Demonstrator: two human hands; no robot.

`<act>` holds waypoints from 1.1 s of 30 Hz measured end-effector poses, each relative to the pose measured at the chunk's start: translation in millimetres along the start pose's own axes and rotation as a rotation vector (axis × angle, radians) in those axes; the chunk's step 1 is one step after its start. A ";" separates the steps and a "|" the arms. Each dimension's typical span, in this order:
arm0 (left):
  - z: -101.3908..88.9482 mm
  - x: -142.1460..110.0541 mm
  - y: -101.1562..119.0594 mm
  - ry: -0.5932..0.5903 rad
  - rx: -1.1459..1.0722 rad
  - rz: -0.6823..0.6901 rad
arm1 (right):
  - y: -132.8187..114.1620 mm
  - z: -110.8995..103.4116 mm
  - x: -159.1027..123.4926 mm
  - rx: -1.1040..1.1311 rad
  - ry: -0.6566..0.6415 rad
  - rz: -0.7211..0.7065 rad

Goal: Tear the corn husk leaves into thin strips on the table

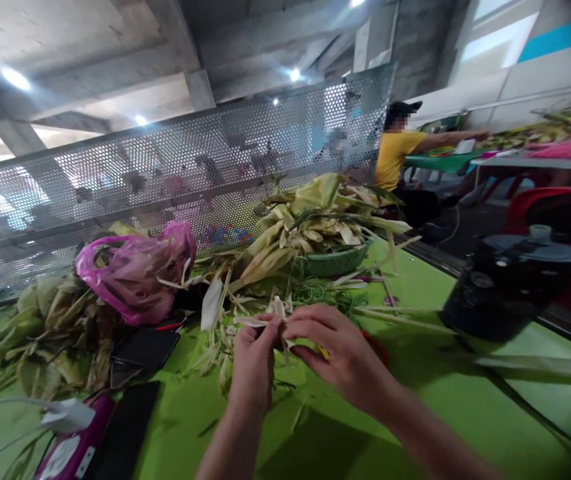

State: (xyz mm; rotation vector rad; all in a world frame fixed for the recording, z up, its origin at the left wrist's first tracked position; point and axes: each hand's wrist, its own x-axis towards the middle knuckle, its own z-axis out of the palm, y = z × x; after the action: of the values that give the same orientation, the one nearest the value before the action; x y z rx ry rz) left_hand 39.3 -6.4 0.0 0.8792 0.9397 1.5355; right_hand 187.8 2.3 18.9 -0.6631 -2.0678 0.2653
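Over the green table, my left hand (257,347) pinches a small piece of pale corn husk (279,307) between thumb and fingers. My right hand (336,343) meets it from the right, its fingertips closed on the same husk. Part of the piece is hidden behind the fingers. Just beyond my hands lie loose husk strips (210,305) and a tangle of green string (318,291). Behind these, a green basket (338,261) is heaped with dried corn husks (310,220). Something red (376,348) lies partly hidden behind my right hand.
Left are a pink plastic bag (135,270), more husks (48,333), a dark flat device (145,350) and a purple power strip (73,447) with a white plug. A black lidded container (510,287) stands right. A perforated metal screen (165,167) runs behind; a person in yellow (393,157) sits beyond.
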 end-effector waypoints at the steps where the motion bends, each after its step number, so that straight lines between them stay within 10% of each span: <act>1: 0.9 -0.4 0.6 -0.004 -0.015 0.000 | -1.3 1.7 -0.4 -0.033 0.001 -0.012; 13: 3.1 -1.5 1.2 0.056 0.028 0.043 | -2.8 14.6 -5.9 -0.109 0.150 0.070; 23: 0.8 -1.7 1.0 0.043 -0.027 0.034 | -1.0 11.4 -3.9 -0.138 0.018 -0.094; 33: -0.2 -3.0 1.1 -0.094 0.197 0.044 | 0.7 10.1 1.0 0.136 0.214 0.208</act>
State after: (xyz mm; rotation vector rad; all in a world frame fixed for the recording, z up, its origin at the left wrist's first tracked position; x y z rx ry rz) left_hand 39.1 -9.5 0.7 1.1089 1.0204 1.4420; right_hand 179.3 4.1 13.7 -0.7885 -1.7621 0.4305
